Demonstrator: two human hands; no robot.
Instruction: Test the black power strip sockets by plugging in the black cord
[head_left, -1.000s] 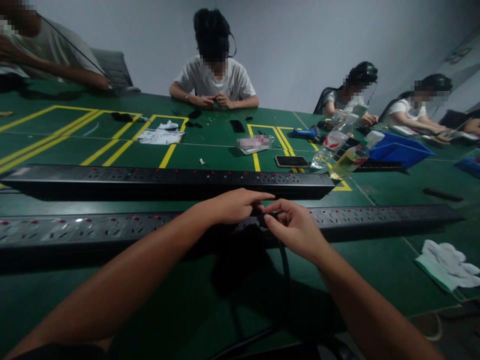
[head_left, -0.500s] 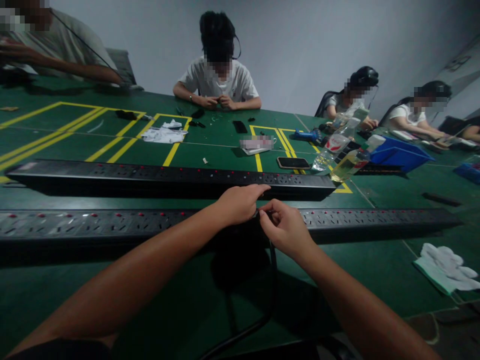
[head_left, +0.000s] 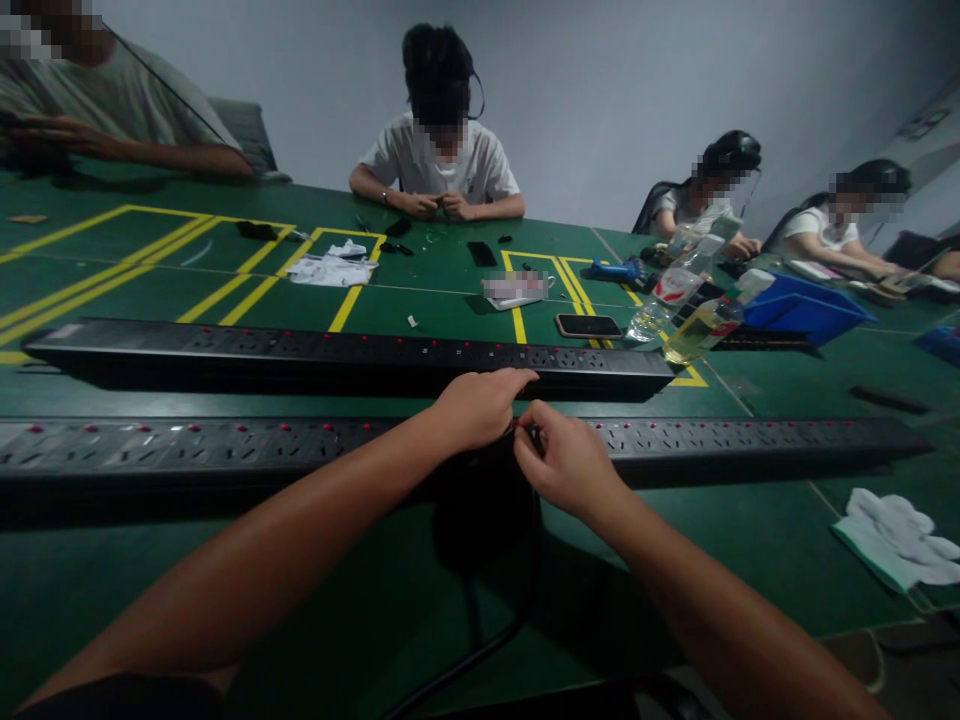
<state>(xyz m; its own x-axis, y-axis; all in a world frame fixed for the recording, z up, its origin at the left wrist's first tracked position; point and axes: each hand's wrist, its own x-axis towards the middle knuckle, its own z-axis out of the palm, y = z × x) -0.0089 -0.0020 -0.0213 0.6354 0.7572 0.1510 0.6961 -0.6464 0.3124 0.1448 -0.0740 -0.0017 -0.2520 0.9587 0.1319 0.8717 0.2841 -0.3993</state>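
My left hand (head_left: 480, 408) is closed over the middle of the near black power strip (head_left: 667, 437), with its fingers curled around something dark that I cannot make out. Close beside it my right hand (head_left: 574, 458) pinches thumb and forefinger together at the same spot; the small thing between them is hidden. Below the hands a black cable (head_left: 491, 645) hangs in shadow and curves toward the bottom edge. Just behind lies a second long black power strip (head_left: 352, 358), with a row of sockets and small red parts.
Right of the strips lie a white glove (head_left: 896, 535), a phone (head_left: 589, 326), two bottles (head_left: 697, 330) and a blue bin (head_left: 810, 305). A white cloth (head_left: 334, 266) lies farther back on the green table (head_left: 427, 295). Several co-workers sit around the far side.
My right hand has shifted slightly at the pinch, and the hanging cable has swung a little to the left. My left hand stays nearly in place. The co-worker at far left has lowered their hands.
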